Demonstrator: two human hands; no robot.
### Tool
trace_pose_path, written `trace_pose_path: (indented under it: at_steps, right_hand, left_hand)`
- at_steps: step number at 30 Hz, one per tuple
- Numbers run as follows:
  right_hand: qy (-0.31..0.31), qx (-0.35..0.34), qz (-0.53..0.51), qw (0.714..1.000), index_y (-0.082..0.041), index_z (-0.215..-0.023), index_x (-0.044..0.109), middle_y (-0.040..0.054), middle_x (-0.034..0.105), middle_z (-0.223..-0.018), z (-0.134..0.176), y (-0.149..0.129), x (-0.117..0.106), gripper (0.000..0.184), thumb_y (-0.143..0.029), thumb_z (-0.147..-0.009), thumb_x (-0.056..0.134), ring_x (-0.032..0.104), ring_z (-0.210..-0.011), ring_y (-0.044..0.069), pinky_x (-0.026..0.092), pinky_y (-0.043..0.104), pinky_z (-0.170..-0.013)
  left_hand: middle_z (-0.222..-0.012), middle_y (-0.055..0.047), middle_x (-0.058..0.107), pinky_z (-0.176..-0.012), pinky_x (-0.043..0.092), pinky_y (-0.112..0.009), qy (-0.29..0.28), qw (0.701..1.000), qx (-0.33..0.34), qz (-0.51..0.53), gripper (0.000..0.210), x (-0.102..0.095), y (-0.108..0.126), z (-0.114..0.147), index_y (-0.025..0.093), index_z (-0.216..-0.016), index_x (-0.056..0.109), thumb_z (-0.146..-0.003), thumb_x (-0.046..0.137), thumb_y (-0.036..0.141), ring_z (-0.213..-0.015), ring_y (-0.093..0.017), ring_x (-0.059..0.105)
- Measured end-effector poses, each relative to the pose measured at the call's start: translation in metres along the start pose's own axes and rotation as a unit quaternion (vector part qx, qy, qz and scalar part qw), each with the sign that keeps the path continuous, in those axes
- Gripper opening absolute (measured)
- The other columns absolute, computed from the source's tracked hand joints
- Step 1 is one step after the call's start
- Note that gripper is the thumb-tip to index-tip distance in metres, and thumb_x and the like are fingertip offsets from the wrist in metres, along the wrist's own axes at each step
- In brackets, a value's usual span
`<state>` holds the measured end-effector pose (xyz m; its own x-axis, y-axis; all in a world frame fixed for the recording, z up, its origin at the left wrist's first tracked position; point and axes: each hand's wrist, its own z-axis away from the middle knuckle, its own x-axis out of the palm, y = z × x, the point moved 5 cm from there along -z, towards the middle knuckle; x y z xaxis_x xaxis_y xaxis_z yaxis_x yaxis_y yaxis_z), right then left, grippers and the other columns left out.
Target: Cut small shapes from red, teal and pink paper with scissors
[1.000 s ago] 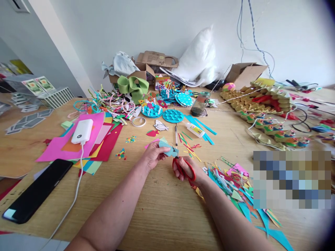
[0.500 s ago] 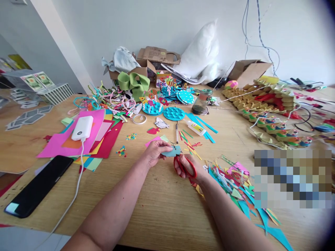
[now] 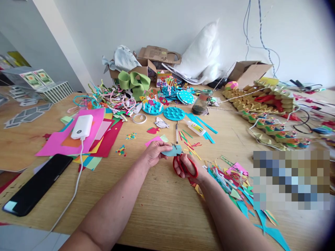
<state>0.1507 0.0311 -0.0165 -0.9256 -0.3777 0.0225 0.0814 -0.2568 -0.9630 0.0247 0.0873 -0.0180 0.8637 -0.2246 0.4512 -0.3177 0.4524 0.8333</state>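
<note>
Between thumb and fingers, my left hand pinches a small piece of blue paper. Dark lines are drawn near the paper's upper edge. My right hand is wrapped around the red handles of a pair of scissors. The blades are at the right end of the paper; how far apart they stand I cannot tell. Beyond my hands lie a pen, a white paper fish, a red paper cutout and pink paper.
Left are a white power bank on coloured sheets and a black phone. A glue bottle, blue scalloped discs and a glass jar stand farther back. Paper scraps and egg cartons lie right.
The scissors have shifted slightly at the paper's right end, and the paper has tilted a little. My left hand keeps its pinch. The view has moved slightly.
</note>
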Motion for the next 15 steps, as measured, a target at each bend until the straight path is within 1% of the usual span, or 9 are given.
trace_pose_path:
  at_steps: [6,9,12,15]
  right_hand:
    - [0.001,0.0,-0.03,1.0,-0.014,-0.068,0.056,0.0005,0.055,-0.051,-0.002,0.004,-0.0008,0.07,-0.083,-0.069,0.044,0.043,-0.035,0.007,0.023,0.018,-0.034]
    - [-0.004,0.003,-0.039,0.999,-0.014,-0.067,0.056,0.0005,0.054,-0.051,-0.0015,0.004,0.0001,0.071,-0.084,-0.069,0.042,0.043,-0.035,0.006,0.022,0.018,-0.034]
    - [-0.007,0.009,-0.032,0.999,-0.014,-0.066,0.055,0.0004,0.054,-0.05,-0.0007,0.0043,0.0009,0.071,-0.084,-0.069,0.042,0.042,-0.035,0.006,0.022,0.018,-0.034]
    - [-0.008,0.014,-0.026,1.0,-0.015,-0.066,0.055,0.0003,0.054,-0.05,-0.0005,0.0055,0.0008,0.071,-0.084,-0.069,0.043,0.042,-0.035,0.007,0.023,0.018,-0.034]
  left_hand:
    - [-0.065,-0.003,0.062,-0.04,0.038,-0.018,-0.004,1.0,-0.01,0.017,0.032,0.0028,0.0,0.0019,0.01,-0.067,0.067,-0.047,0.084,0.027,-0.055,-0.009,0.056]
    - [-0.065,-0.003,0.062,-0.04,0.038,-0.017,-0.012,1.0,-0.01,0.02,0.031,0.0041,0.0002,0.0032,0.01,-0.067,0.066,-0.048,0.084,0.027,-0.055,-0.009,0.056]
    - [-0.065,-0.003,0.062,-0.042,0.04,-0.018,-0.019,1.0,-0.01,0.005,0.031,0.0049,-0.0008,0.0038,0.01,-0.067,0.066,-0.049,0.084,0.028,-0.056,-0.01,0.056]
    - [-0.066,-0.004,0.064,-0.043,0.042,-0.019,-0.014,1.0,-0.009,-0.011,0.033,0.0041,-0.0025,0.0032,0.011,-0.068,0.066,-0.048,0.085,0.028,-0.055,-0.011,0.057]
